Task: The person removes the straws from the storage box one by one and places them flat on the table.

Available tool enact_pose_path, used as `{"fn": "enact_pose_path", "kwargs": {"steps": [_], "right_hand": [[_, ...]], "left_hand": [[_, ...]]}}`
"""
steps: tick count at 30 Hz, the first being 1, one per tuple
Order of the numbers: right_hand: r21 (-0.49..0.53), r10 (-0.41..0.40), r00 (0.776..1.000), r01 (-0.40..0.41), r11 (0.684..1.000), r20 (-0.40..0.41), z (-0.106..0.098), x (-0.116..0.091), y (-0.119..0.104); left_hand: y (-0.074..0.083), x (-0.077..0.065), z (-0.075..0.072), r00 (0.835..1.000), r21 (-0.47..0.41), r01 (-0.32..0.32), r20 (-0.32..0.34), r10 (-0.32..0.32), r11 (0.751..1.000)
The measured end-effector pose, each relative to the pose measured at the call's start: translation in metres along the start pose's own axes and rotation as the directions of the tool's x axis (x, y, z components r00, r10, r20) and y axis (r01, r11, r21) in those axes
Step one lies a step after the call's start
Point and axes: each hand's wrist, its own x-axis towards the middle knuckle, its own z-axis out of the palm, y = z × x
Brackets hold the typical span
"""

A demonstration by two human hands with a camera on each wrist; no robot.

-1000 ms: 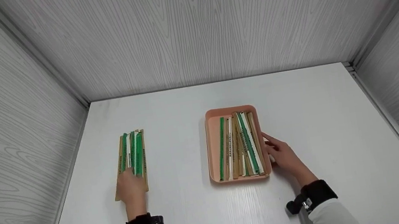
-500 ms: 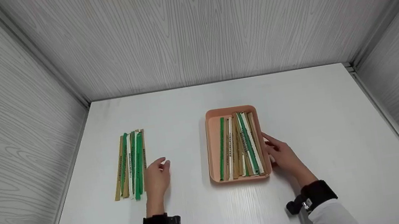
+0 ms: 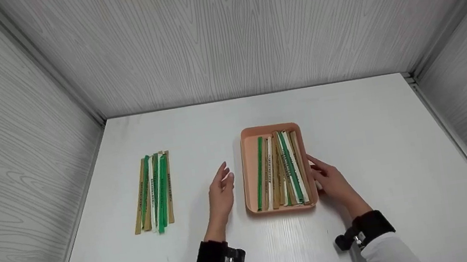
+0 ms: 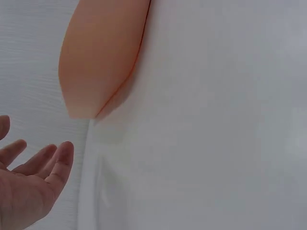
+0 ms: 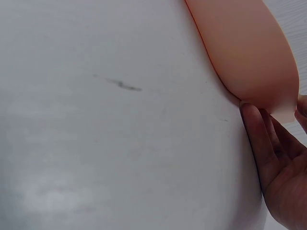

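At the far left, we see a row of sticks (image 3: 152,192), green, white and brown, lying close together on the table (image 3: 201,131); this part of the work we judge to be done. Next comes the left hand (image 3: 221,195), its fingers relaxed and slightly bent, with nothing in it, near the tray (image 3: 251,165) but not touching. In the tray lie the other sticks (image 3: 286,169), of the same mixed colours; these seem to us the part which is left, so the work is perhaps near its middle. At the right, the right hand (image 3: 334,184) touches the tray's outer wall with nearly straight fingers; how strongly it presses, we cannot tell. Only the head view shows us the sticks. The left wrist view shows more clearly the gap between hand and tray, and the right wrist view shows fingers low on the wall, and a dark streak (image 5: 123,85) on the table.
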Motion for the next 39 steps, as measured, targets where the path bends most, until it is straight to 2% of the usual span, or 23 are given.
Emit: {"fn": "enact_pose_path", "kwargs": {"steps": [4, 7, 14, 20, 23, 29, 33, 39], "right_hand": [[-0.01, -0.012, 1.0, 0.012, 1.0, -0.014, 0.0, 0.0, 0.0], [-0.008, -0.023, 1.0, 0.023, 1.0, -0.013, -0.001, 0.0, 0.001], [0.069, 0.009, 1.0, -0.011, 0.998, 0.028, -0.001, -0.002, -0.004], [0.088, 0.022, 0.998, -0.027, 0.996, 0.057, -0.004, -0.011, -0.026], [0.064, 0.012, 0.998, -0.015, 0.998, 0.055, -0.004, -0.012, -0.029], [0.016, -0.025, 1.0, 0.025, 1.0, 0.014, -0.002, -0.001, -0.005], [-0.004, -0.036, 0.999, 0.036, 0.999, 0.005, -0.001, 0.0, 0.001], [-0.008, -0.043, 0.999, 0.043, 0.999, -0.001, 0.0, 0.0, 0.0]], "left_hand": [[-0.002, 0.002, 0.014, 0.999, -0.13, 0.043, 0.039, -0.038, 0.991], [-0.003, 0.003, 0.021, 0.996, -0.177, 0.063, 0.07, -0.051, 0.982], [-0.009, 0.002, 0.032, 0.995, -0.168, 0.053, 0.087, -0.039, 0.984], [-0.014, 0.003, 0.035, 0.993, -0.205, 0.057, 0.109, -0.036, 0.977], [-0.014, 0.003, 0.036, 0.993, -0.176, 0.069, 0.109, -0.05, 0.982], [-0.008, 0.001, 0.034, 0.993, -0.09, 0.082, 0.096, -0.074, 0.993], [-0.006, 0.001, 0.032, 0.993, -0.047, 0.087, 0.085, -0.083, 0.995], [-0.003, 0.002, 0.028, 0.994, 0.086, 0.07, 0.079, -0.077, 0.994]]}}
